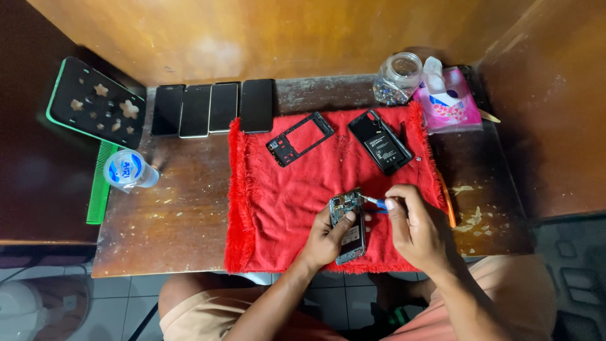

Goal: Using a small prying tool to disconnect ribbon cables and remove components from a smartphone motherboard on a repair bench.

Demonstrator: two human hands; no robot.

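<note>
The biggest risk here is the tip slipping: the right hand (413, 228) is pinching a small blue-handled tool (377, 203) between thumb and fingertips, its point is meeting the upper edge of the opened phone (348, 226), and a push at a poor angle could be scraping the bare circuit board or flicking a tiny part off into the pile of the red cloth (284, 196), where it would be hard to find. The phone itself is being carried in the air just over the near edge of the cloth and the desk (170, 221), not lying flat, so a loosening grip could be letting it tip toward the person's lap or the tiled floor. The left hand (325, 239) is curling around the phone from below and from its left side, fingers closed on the body and the thumb lying along the edge, so it is gripping firmly rather than spreading open. The right hand is nearly closed, only the pinch on the tool showing. Farther back on the cloth a black phone frame (300, 139) and a black back cover (380, 142) are lying apart from each other, well clear of the hands, and a glass jar (398, 77) is standing at the far edge of the desk.
</note>
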